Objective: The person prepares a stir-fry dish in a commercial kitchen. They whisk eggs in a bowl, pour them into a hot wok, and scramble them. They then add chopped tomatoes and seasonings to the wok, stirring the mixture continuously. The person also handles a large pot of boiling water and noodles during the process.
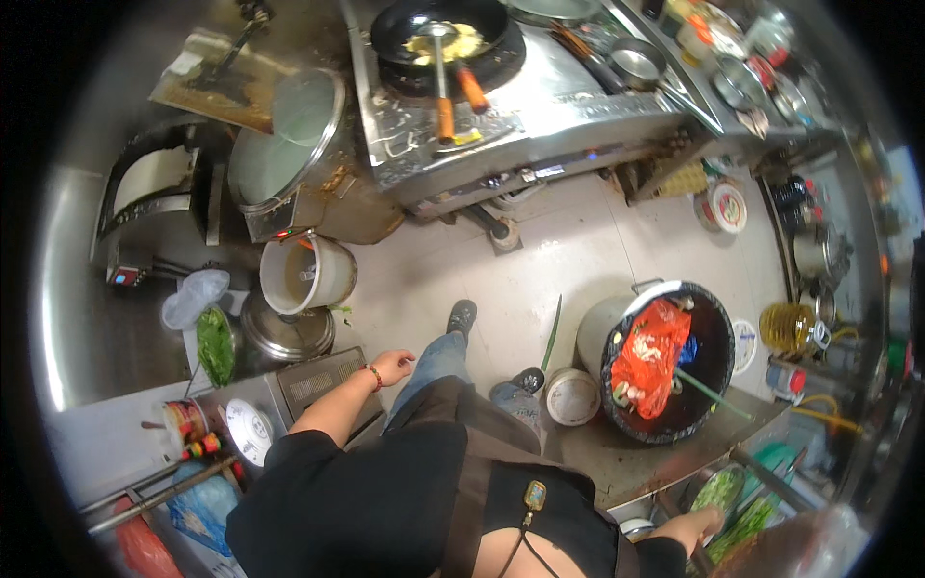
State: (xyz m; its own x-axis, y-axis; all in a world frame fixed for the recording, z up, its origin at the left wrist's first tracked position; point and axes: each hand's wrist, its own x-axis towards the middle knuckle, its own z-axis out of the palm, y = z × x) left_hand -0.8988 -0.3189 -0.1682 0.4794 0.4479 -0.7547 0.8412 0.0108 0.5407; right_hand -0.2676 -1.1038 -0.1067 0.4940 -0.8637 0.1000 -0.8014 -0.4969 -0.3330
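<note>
My left hand [394, 367], with a beaded bracelet at the wrist, hangs over the floor by my leg. It holds nothing, and its fingers are loosely bent. At the lower right my right hand [699, 526] is beside a metal bowl of chopped greens [719, 488] and long green vegetables [744, 531] on a railed shelf. Its fingers are partly hidden, so I cannot tell whether it grips anything. Ahead, a black wok [383, 36] on the steel range [549, 123] contains yellow food [462, 45]. A ladle with an orange handle [444, 119] rests in it.
A bin [726, 354] lined in black holds a red plastic bag [654, 347]. Beside it stands a lidded white bucket [572, 397]. On my left are a large steel pot [332, 130], an open bucket of liquid [343, 271] and a steel lid [289, 329]. A green stalk [553, 334] lies on the floor.
</note>
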